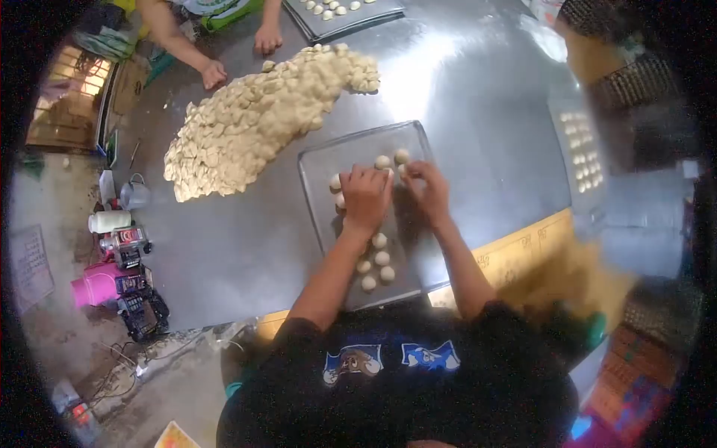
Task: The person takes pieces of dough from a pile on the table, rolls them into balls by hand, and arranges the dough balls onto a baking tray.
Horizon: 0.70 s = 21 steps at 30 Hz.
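A rectangular metal tray (310, 190) lies on the steel table before me, with small round dough balls (382, 258) set out on it. Over its middle, my left hand (366, 196) is closed with the fingers curled downward; its palm and whatever it may hold are hidden. A pale dough ball shows at its fingertips, and others lie beside its outer edge. My right hand (428, 190) is at the tray's right side, thumb and forefinger bent together around a dough ball (403, 170). Two more dough balls (382, 160) sit just beyond both hands.
A large heap of dough pieces (254, 119) spreads across the table (478, 112). Another person's hands (214, 75) rest behind it. Further trays of dough balls stand at the far edge (351, 28) and right (579, 119). Jars (110, 222) and a pink container (97, 286) line the left.
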### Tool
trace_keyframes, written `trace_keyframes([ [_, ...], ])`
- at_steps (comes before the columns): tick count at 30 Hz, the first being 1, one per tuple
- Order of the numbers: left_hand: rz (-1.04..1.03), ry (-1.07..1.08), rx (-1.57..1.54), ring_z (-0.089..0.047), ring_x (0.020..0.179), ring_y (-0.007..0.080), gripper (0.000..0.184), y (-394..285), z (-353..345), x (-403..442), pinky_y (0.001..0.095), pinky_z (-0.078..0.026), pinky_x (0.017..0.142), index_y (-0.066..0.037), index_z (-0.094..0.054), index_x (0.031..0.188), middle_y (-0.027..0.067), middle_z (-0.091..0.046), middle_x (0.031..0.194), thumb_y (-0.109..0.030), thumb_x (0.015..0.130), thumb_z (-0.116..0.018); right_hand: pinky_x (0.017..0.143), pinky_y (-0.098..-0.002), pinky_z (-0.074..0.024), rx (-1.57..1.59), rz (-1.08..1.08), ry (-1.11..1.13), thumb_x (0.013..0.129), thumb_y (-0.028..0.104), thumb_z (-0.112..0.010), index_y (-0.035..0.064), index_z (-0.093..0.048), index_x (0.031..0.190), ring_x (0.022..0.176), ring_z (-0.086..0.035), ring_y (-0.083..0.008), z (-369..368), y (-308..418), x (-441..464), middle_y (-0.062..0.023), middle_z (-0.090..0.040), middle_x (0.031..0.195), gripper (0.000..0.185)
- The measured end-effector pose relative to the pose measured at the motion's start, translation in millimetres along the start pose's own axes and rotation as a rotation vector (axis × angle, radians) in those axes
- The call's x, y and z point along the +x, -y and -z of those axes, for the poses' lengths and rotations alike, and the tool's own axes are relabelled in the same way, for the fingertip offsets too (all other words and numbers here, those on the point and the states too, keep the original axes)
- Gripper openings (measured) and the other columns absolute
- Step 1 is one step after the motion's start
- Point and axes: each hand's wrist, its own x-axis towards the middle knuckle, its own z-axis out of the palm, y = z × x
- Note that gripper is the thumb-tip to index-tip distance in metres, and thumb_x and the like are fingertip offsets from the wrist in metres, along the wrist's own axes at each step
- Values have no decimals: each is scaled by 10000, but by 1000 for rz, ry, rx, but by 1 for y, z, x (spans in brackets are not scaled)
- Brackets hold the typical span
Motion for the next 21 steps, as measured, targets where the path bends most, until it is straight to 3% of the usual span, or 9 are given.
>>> trace_keyframes([
  [2,42,84,43,-528,809,225,155,3,-26,-15,422,-330,787,-119,-652,777,29,-619,779,-268,747,-678,754,-329,-506,-85,-100,118,768,15,-651,25,-620,969,878,-616,-250,-3,-23,-5,-107,-606,938,204],
  [5,80,136,73,-529,810,231,190,0,-20,-1,416,-336,790,-104,-647,781,44,-612,770,-284,738,-689,754,-330,-500,-63,0,165,772,22,-644,16,-609,975,880,-600,-276,-9,-38,7,-126,-573,946,206],
  [7,101,155,45,-530,809,239,211,-1,-10,-4,411,-343,787,-95,-644,781,56,-608,766,-294,733,-695,777,-368,-469,116,-58,76,746,36,-638,24,-617,917,894,-558,-309,-7,-32,-2,-148,-554,950,172],
  [8,151,54,28,-538,806,256,197,5,-10,3,414,-367,756,-99,-647,792,63,-593,756,-286,738,-675,777,-368,-469,130,-36,85,746,36,-638,24,-617,917,894,-558,-309,-3,-29,-1,-148,-554,950,172],
  [12,214,-99,48,-555,791,311,204,77,-7,48,434,-420,722,-78,-660,807,105,-601,781,-275,765,-624,784,-375,-451,-109,24,-38,730,27,-643,32,-624,908,877,-546,-301,25,-19,-14,-134,-543,951,179],
  [17,439,-62,33,-567,878,358,287,171,-20,157,447,-440,785,-4,-661,775,197,-626,941,-281,798,-587,726,-354,-439,-232,-21,-161,746,10,-636,50,-628,892,836,-539,-273,59,-28,-45,-107,-559,852,151],
  [19,661,38,186,-556,901,369,289,190,-35,176,447,-441,813,0,-655,821,232,-609,950,-278,806,-576,698,-348,-439,-232,-96,-203,755,-7,-621,47,-624,884,824,-536,-260,65,-27,-56,-108,-554,835,139],
  [20,532,-18,386,-549,942,373,277,177,-34,173,442,-439,837,-12,-645,881,239,-603,959,-272,806,-586,698,-348,-439,-252,-81,-203,755,-7,-621,47,-624,884,824,-536,-260,66,-25,-60,-108,-554,835,139],
  [21,551,-27,366,-549,942,373,277,173,-33,172,442,-439,837,-12,-645,881,239,-603,959,-272,806,-586,676,-333,-439,-278,-65,-226,764,8,-624,49,-623,874,787,-534,-242,66,-22,-64,-99,-554,813,117],
])
